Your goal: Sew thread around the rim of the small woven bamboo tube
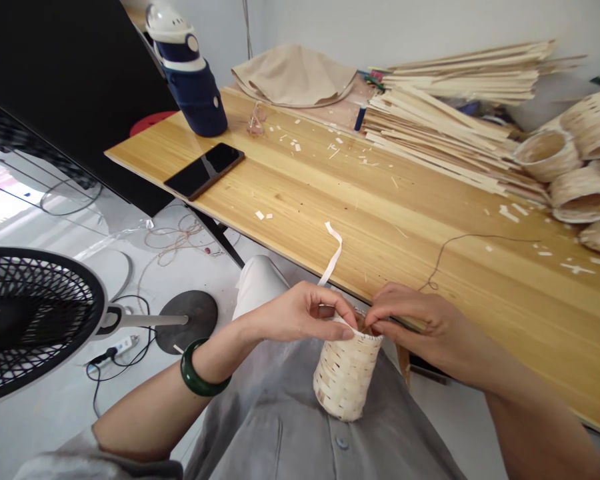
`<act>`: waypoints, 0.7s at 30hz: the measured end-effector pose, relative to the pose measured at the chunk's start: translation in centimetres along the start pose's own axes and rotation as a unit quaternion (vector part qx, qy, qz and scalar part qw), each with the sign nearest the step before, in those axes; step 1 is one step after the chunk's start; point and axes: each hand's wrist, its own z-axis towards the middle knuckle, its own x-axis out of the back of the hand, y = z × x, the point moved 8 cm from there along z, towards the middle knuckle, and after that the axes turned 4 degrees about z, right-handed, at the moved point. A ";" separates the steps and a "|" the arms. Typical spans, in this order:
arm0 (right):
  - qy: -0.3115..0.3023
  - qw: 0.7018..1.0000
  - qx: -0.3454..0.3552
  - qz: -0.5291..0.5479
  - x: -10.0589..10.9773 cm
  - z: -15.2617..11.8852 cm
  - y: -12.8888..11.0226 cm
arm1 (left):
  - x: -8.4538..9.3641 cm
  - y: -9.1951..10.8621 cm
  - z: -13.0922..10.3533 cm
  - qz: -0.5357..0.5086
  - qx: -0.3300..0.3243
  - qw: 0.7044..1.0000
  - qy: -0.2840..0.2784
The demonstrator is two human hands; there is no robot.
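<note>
A small woven basket (347, 373) of pale flat strips rests upright, slightly tilted, against my lap. With thumb and fingers my left hand (305, 313) pinches its rim, together with a white ribbon-like strip (336, 250) whose loose end curls up over the table edge. Dark stitches show along the right part of the rim. My right hand (415, 320) is closed in a pinch at the rim's right side, fingertips partly inside the mouth; what they hold is hidden. A dark thread (443, 257) runs across the table and disappears behind this hand.
On the wooden table (300, 193) lie a phone (205, 171), a blue bottle (195, 90), bundled wood strips (440, 133), a thread spool (361, 118) and beige cloth (295, 77). Several woven baskets (585, 193) sit at right. A fan (40, 320) stands at left.
</note>
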 end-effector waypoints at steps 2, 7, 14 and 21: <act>0.001 1.000 0.003 0.000 0.0 0.1 0.0 | 0.0 -0.1 0.0 -0.001 0.004 1.000 0.000; 0.003 0.999 -0.003 0.035 -0.2 0.1 0.5 | 0.0 -0.1 0.0 -0.003 0.012 1.000 -0.001; -0.014 0.996 -0.017 0.091 -0.3 0.2 1.1 | -0.2 0.0 0.1 -0.007 -0.007 1.000 -0.006; -0.020 0.991 -0.005 0.135 -0.7 0.8 1.0 | -0.2 -0.3 0.2 -0.022 -0.027 0.999 -0.012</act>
